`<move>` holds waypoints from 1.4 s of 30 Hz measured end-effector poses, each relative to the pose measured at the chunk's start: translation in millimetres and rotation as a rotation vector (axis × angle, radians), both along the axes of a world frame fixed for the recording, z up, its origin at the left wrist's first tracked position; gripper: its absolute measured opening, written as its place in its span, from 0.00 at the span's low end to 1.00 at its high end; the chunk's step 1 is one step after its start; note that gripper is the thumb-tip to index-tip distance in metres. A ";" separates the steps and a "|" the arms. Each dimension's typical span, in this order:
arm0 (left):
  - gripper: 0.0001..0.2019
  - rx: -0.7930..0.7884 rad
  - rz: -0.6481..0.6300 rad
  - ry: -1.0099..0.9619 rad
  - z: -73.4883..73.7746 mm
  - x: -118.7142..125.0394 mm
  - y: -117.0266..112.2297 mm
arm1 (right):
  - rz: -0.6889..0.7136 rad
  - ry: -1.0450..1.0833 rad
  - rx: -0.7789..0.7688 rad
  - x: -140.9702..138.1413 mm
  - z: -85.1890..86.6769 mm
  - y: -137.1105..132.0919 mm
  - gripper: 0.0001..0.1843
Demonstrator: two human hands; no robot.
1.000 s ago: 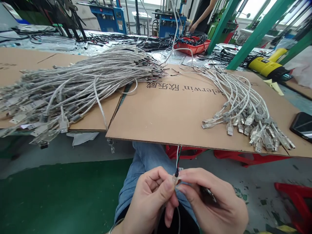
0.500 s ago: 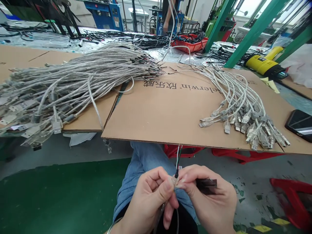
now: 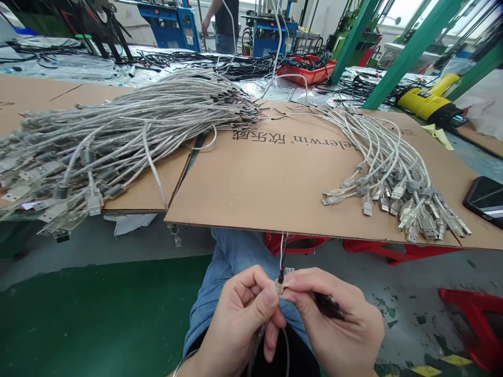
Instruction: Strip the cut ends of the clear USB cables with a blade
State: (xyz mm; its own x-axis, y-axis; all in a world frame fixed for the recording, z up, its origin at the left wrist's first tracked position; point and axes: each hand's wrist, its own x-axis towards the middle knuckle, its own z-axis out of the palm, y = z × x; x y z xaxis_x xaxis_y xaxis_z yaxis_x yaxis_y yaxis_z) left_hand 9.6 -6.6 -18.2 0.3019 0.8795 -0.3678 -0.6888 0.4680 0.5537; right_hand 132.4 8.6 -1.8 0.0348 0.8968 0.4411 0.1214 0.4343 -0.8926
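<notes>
My left hand [image 3: 241, 319] and my right hand [image 3: 338, 322] meet low in the picture over my lap, both pinching the stripped end of a clear cable [image 3: 281, 285]. Thin coloured wires [image 3: 283, 251] stick up from that end. The cable hangs down between my hands. My right hand also grips a small dark tool [image 3: 329, 308], blurred. On the cardboard sheet [image 3: 251, 178] above lie a large heap of clear USB cables [image 3: 102, 136] at the left and a smaller bunch of USB cables [image 3: 393, 173] at the right.
A black phone [image 3: 485, 199] lies at the right edge of the cardboard. A yellow heat gun [image 3: 426, 104] and a red tray [image 3: 306, 70] with black cables are farther back. Green posts [image 3: 408, 52] rise at the right. A person [image 3: 222, 21] stands by blue machines. Red stools [image 3: 471, 324] stand on the floor.
The dark tool in my right hand has turned and now looks blurred. My hands have shifted slightly up. The person at the back has walked to the left.
</notes>
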 end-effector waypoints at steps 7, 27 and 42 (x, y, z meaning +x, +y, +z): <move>0.13 -0.091 -0.221 -0.180 -0.3 -4.8 3.6 | 0.215 0.277 -0.356 8.1 -3.9 5.8 0.06; 0.11 -0.060 -0.209 -0.072 8.9 -0.2 1.1 | 0.394 0.445 -0.673 8.1 -1.2 29.4 0.11; 0.19 0.071 -0.138 0.241 9.5 0.1 2.1 | 0.542 0.626 -0.834 2.3 -7.4 23.4 0.10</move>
